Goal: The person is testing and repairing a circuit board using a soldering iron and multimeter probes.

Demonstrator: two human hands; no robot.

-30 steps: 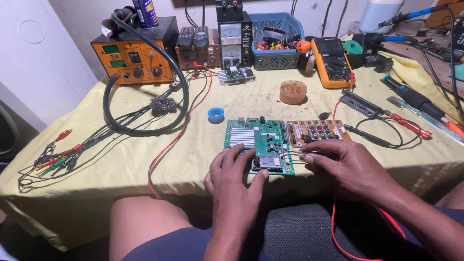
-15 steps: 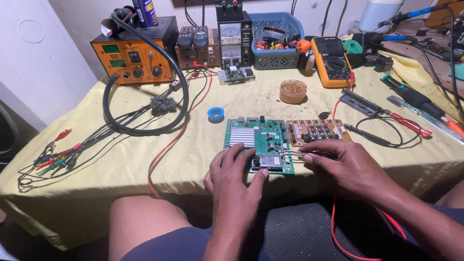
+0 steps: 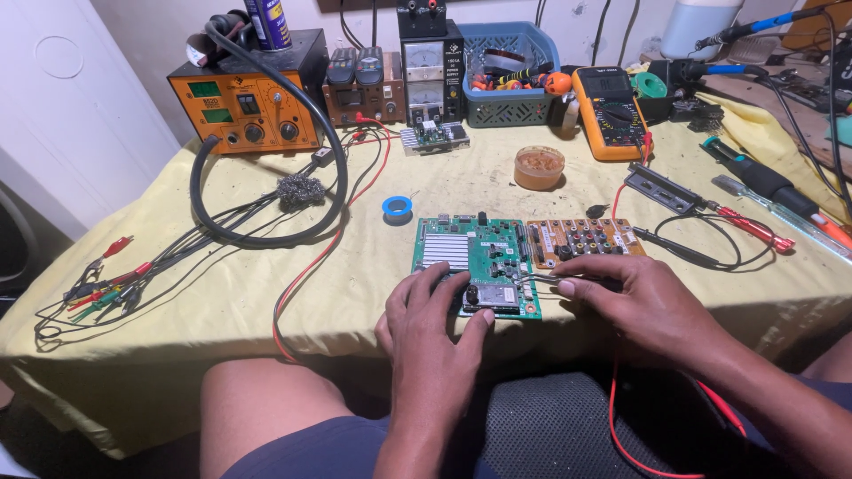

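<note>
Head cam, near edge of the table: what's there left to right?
Bundle of clip leads → red wire → left hand → green circuit board → brown circuit board → right hand → red-handled probe.

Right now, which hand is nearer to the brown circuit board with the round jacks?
The right hand. It lies just below the brown circuit board, fingertips close to its near edge. The left hand rests on the near edge of the green circuit board, farther left.
</note>
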